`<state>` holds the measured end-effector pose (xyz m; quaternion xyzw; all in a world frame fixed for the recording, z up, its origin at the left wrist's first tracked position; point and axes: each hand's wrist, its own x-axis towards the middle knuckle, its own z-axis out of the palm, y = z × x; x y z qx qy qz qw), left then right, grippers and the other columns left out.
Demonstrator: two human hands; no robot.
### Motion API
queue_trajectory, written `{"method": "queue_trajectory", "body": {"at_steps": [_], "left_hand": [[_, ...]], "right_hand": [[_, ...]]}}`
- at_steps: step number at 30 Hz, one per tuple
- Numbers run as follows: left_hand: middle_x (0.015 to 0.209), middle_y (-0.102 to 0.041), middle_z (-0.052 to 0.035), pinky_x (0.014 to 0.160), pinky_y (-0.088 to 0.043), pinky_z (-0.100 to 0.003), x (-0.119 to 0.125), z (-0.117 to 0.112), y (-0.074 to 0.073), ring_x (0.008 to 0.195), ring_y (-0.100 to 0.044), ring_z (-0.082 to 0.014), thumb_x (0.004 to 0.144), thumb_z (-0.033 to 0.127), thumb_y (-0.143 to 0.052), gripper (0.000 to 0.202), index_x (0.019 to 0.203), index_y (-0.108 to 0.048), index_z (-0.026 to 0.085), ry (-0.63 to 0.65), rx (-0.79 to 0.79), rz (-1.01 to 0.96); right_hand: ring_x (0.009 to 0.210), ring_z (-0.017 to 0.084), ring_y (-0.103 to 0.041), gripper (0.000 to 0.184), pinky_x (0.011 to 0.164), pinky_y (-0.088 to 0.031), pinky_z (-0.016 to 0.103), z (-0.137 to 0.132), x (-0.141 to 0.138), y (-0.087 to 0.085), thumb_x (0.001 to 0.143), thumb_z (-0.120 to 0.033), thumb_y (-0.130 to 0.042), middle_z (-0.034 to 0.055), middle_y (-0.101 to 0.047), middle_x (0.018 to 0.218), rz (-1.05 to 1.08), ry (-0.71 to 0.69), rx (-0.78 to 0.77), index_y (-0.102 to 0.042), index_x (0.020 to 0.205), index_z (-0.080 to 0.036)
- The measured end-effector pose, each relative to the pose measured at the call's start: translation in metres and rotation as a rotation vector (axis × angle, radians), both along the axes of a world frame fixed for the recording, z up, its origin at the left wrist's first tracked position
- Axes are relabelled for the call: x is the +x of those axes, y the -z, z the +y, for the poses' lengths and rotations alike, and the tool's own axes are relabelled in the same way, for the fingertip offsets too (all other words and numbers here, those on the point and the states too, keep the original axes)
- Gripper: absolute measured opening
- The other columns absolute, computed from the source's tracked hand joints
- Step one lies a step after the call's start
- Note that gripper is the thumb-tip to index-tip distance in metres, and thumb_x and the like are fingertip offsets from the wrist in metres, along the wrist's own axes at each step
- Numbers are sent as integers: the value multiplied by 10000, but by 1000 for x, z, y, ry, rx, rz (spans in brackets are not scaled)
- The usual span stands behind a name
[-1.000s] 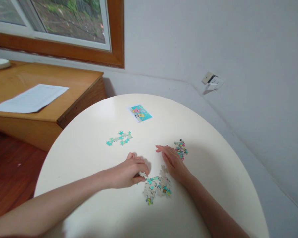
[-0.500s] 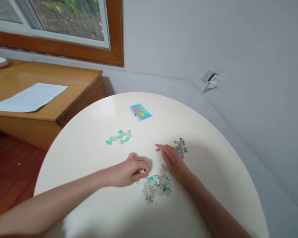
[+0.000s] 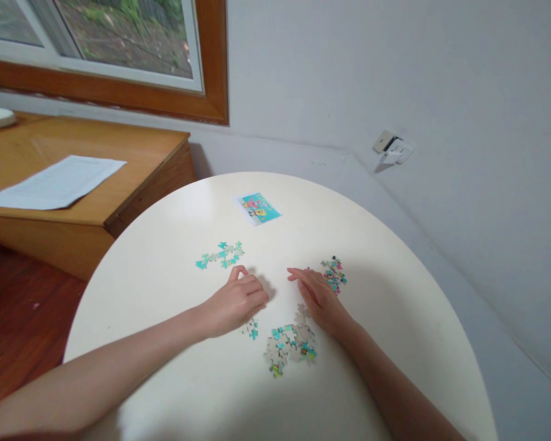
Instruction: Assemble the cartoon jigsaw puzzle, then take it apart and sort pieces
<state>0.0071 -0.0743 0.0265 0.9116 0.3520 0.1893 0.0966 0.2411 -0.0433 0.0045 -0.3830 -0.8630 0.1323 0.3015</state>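
Note:
My left hand hovers over the white table with its fingers curled downward and one outer finger sticking out. Its fingertips and thumb are turned away, so anything held there is hidden. Just below it lie a few small jigsaw pieces. My right hand rests with fingers stretched out and holds nothing visible. Beside it, on the right, is a pile of colourful jigsaw pieces, partly covered by the hand. Nearer to me, between the forearms, is a cluster of jigsaw pieces, many grey side up.
Another group of turquoise and grey jigsaw pieces lies left of centre on the round table. A cartoon picture card sits toward the far edge. Paper lies on a wooden desk at left. A wall socket is behind.
My left hand has moved away from the near cluster, up and to the left, uncovering the small pieces below it. My right hand has stayed in place.

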Motion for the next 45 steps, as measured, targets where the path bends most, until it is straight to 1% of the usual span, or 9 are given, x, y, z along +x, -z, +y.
{"method": "queue_trajectory", "body": {"at_steps": [6, 10, 15, 25, 31, 36, 39, 42, 45], "left_hand": [[783, -652, 16, 922, -248, -368, -1, 1, -1, 796, -572, -130, 922, 223, -497, 157, 808, -599, 188, -38, -107, -137], [870, -648, -10, 858, -281, -361, -5, 3, -5, 863, -565, -158, 895, 210, -532, 134, 804, -630, 195, -150, -49, -203], [768, -643, -21, 744, -299, -332, -10, 11, -2, 781, -546, -169, 894, 215, -525, 165, 797, -654, 184, -253, 9, -221], [854, -706, -16, 791, -262, -367, -9, 13, 6, 824, -551, -178, 909, 202, -501, 191, 903, -691, 217, -243, 77, -99], [920, -696, -39, 789, -252, -389, -6, 13, 5, 882, -533, -213, 875, 145, -534, 185, 882, -705, 214, -280, 22, 39], [1014, -657, -74, 801, -265, -402, -5, 10, 2, 928, -520, -234, 866, 137, -504, 214, 895, -704, 207, -295, -9, 71], [1051, -633, -89, 811, -275, -409, -5, 9, 2, 946, -520, -241, 841, 105, -476, 260, 958, -690, 195, -290, -38, 81], [1050, -624, -94, 822, -282, -414, -5, 9, 3, 946, -525, -240, 818, 88, -454, 308, 1016, -670, 183, -289, -65, 75], [965, -635, -85, 809, -289, -408, -5, 8, -2, 901, -533, -232, 813, 109, -455, 289, 988, -672, 185, -297, -66, 72]], "right_hand": [[975, 195, -631, 314, 937, -457, 433, 1, 0, 1, 943, -192, -332, 54, -691, 981, -8, 7, 0, -506, 1201, -233], [967, 190, -633, 305, 921, -467, 417, 1, 0, 2, 943, -186, -333, 57, -692, 982, 0, 3, 15, -510, 1189, -223], [972, 192, -629, 301, 933, -454, 420, 1, 0, 3, 945, -191, -334, 58, -691, 983, 0, 6, 13, -515, 1184, -214], [958, 191, -631, 312, 935, -448, 415, 1, 0, 3, 952, -222, -318, 62, -688, 976, 1, 3, -5, -522, 1187, -227], [954, 189, -633, 305, 923, -455, 414, 1, 0, 3, 944, -197, -327, 59, -691, 981, -2, 4, 10, -521, 1179, -217], [961, 191, -633, 308, 925, -456, 407, 1, 0, 3, 942, -196, -332, 58, -694, 974, 2, 13, 15, -528, 1178, -219], [969, 191, -632, 314, 936, -452, 408, 1, 0, 2, 943, -203, -330, 58, -693, 980, -3, 9, 4, -529, 1186, -222], [970, 190, -633, 310, 940, -452, 409, 1, 0, 3, 944, -204, -330, 55, -694, 978, -1, 7, 3, -529, 1181, -223], [964, 188, -633, 303, 942, -449, 412, 2, 0, 4, 945, -202, -331, 56, -695, 976, 7, 8, 10, -526, 1176, -220]]}}
